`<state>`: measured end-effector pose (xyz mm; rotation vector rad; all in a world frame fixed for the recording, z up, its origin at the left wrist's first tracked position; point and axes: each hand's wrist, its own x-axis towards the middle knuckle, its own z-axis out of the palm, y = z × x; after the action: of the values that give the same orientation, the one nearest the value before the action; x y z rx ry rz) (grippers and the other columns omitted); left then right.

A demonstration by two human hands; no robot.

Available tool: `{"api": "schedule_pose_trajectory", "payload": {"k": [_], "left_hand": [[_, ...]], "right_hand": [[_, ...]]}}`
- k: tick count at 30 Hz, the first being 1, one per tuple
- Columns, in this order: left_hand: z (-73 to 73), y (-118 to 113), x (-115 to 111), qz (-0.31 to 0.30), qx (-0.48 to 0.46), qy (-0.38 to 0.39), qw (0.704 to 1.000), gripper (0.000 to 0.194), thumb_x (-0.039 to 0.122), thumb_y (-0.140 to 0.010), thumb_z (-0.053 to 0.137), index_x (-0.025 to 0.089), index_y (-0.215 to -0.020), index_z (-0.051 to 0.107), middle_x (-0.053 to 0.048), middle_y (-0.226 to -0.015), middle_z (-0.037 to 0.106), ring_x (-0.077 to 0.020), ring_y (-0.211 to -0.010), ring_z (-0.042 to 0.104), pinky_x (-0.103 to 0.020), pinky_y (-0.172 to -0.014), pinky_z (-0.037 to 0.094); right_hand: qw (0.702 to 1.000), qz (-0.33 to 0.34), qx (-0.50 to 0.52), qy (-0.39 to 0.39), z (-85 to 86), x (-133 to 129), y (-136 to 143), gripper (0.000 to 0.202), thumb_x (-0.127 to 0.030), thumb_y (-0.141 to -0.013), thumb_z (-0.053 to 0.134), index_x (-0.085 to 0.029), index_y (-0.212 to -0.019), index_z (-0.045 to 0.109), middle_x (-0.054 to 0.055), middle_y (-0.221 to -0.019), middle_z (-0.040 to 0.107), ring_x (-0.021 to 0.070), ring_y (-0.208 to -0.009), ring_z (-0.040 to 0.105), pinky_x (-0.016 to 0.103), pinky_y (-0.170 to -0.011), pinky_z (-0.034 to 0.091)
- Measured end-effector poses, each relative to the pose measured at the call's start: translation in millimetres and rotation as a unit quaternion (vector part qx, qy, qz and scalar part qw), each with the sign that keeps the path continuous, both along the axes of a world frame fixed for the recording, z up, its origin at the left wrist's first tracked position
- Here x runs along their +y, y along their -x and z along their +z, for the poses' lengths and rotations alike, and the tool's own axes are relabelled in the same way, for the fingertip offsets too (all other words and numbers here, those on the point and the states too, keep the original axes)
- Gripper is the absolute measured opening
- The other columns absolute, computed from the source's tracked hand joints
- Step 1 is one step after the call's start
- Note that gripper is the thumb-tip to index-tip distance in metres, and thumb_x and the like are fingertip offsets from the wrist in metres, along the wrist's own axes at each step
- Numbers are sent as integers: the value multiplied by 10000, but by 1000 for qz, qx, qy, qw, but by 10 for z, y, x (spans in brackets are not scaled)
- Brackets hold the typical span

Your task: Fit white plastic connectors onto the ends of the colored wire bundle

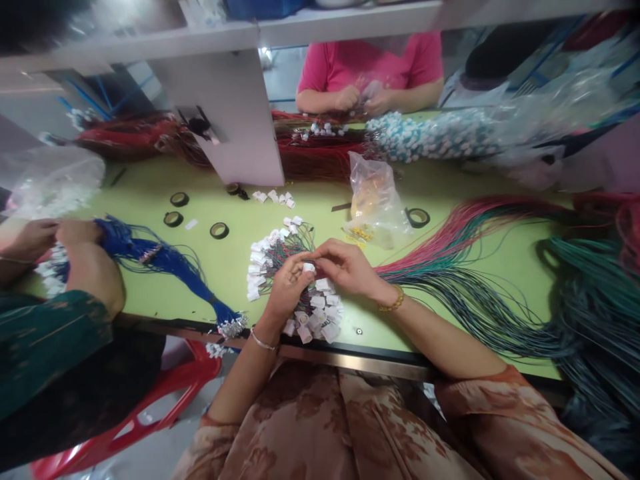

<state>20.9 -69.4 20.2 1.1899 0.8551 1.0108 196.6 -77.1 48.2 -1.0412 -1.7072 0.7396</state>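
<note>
Pinching a white connector [309, 267] in your curled left hand [287, 287], you hold your right hand [351, 268] nearly closed just beside it, its grip impossible to tell.

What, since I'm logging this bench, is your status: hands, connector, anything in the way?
Left hand holding white connector. Right hand close beside it, grip unclear. Other connectors crowded near both hands, possibly in the way.

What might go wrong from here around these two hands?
The white connector in the left hand is small and might slip from its grip. Long loose wires spread out beside the right hand, so strands could tangle. The blue wire bundle reaches the table edge, so a snag might drag it off.
</note>
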Motion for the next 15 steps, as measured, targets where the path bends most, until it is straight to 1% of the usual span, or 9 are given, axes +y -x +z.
{"api": "schedule_pose_trajectory", "payload": {"k": [3, 5, 8, 10, 15], "left_hand": [[-63, 14, 15, 16, -47, 13, 999, 325, 379, -741, 811, 197, -906, 600, 29, -739, 642, -89, -646, 574, -217, -660, 482], [-89, 18, 27, 16, -54, 21, 998, 333, 408, -730, 824, 186, -860, 613, 19, -733, 647, -85, -636, 570, -213, -655, 481], [-95, 12, 40, 25, -55, 27, 998, 352, 436, -707, 841, 181, -870, 660, 17, -712, 640, -86, -627, 562, -214, -646, 477], [-93, 8, 43, 29, -55, 29, 998, 352, 445, -698, 845, 183, -867, 681, 20, -697, 634, -89, -619, 551, -218, -637, 470], [-124, 26, 50, 31, -37, 17, 999, 329, 447, -713, 829, 181, -872, 718, 15, -714, 651, -93, -628, 548, -225, -643, 457]], "right_hand": [[999, 9, -39, -29, 1, -26, 14, 131, -140, -912, 557, -179, -911, 683, 42, -856, 670, 142, -792, 623, 284, -727, 495], [997, 14, -53, -50, -5, -32, 23, 138, -126, -910, 547, -181, -905, 674, 46, -871, 664, 146, -811, 624, 283, -737, 499], [995, 15, -57, -80, -6, -32, 38, 144, -121, -912, 538, -181, -904, 669, 51, -877, 657, 149, -822, 622, 282, -745, 498], [994, 10, -55, -90, 5, -33, 49, 138, -129, -919, 535, -180, -912, 664, 46, -855, 655, 142, -793, 614, 270, -725, 488], [997, 2, -44, -66, 46, -56, 64, 81, -141, -910, 545, -173, -879, 613, 12, -772, 641, 109, -670, 556, 230, -636, 433]]}}
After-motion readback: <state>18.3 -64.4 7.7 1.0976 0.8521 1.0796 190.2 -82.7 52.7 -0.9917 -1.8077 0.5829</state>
